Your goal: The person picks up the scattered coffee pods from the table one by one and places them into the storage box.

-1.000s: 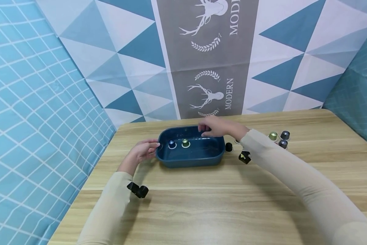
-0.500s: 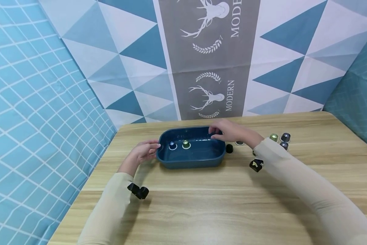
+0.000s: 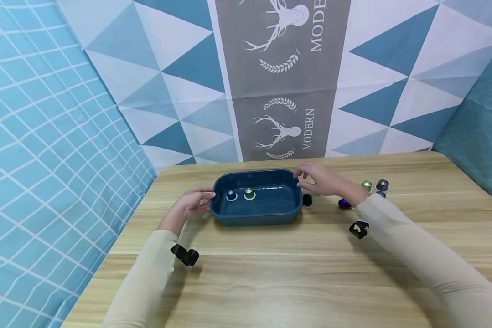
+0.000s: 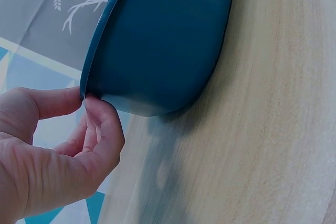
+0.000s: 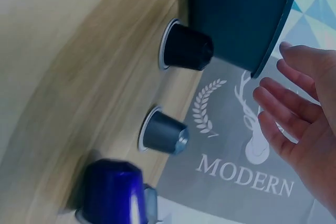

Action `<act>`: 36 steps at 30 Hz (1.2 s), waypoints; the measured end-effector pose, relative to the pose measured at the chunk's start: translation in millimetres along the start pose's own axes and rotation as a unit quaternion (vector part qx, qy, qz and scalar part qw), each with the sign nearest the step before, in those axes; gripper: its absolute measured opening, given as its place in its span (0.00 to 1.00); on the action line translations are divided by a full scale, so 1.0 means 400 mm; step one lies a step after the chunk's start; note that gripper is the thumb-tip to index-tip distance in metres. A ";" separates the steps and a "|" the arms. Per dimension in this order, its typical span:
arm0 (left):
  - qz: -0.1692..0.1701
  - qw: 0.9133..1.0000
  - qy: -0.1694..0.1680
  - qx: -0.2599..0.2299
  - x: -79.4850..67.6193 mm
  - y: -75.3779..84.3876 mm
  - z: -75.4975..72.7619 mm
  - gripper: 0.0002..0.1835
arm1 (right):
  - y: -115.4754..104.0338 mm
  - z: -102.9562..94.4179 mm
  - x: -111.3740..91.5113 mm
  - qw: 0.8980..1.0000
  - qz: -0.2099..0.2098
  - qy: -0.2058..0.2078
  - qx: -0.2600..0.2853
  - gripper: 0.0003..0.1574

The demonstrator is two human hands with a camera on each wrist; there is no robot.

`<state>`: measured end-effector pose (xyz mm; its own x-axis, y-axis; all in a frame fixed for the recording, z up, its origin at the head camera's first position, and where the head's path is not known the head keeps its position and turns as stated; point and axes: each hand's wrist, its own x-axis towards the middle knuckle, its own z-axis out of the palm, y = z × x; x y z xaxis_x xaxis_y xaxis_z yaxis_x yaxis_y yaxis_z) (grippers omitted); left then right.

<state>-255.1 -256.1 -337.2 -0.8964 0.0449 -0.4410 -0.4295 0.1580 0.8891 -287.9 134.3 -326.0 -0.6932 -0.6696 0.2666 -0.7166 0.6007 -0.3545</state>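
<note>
Blue dish (image 3: 272,203) at far middle of the worktop (image 3: 246,278). Left hand (image 3: 191,202) pinches its left rim between thumb and bent finger, probably to steady it. Right hand (image 3: 321,179) by the right end, fingers loosely spread, holding nothing; cannot tell if it touches the rim. Blue capsule (image 3: 231,194) and green capsule (image 3: 249,192) stand inside, wide ends down, likely the stabler way. Black capsule (image 3: 307,199) just outside, right, perhaps for a short reach

Left sleeve (image 3: 141,282) long, cream; right sleeve (image 3: 422,259) matching, lightly creased. Left wrist device (image 3: 184,255) small, black, two-part; right wrist device (image 3: 358,230) black, yellowish patch.
</note>
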 end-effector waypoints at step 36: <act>-0.001 1.000 0.006 -0.012 -0.007 0.002 0.006 0.27 | 0.049 0.052 -0.065 0.998 -0.034 -0.043 -0.014 0.10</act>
<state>-252.6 -253.9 -335.5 -0.8969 0.0331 -0.4410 -0.4331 0.1353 0.8911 -282.4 154.4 -358.6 -0.6342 -0.7436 0.2117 -0.7649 0.5634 -0.3122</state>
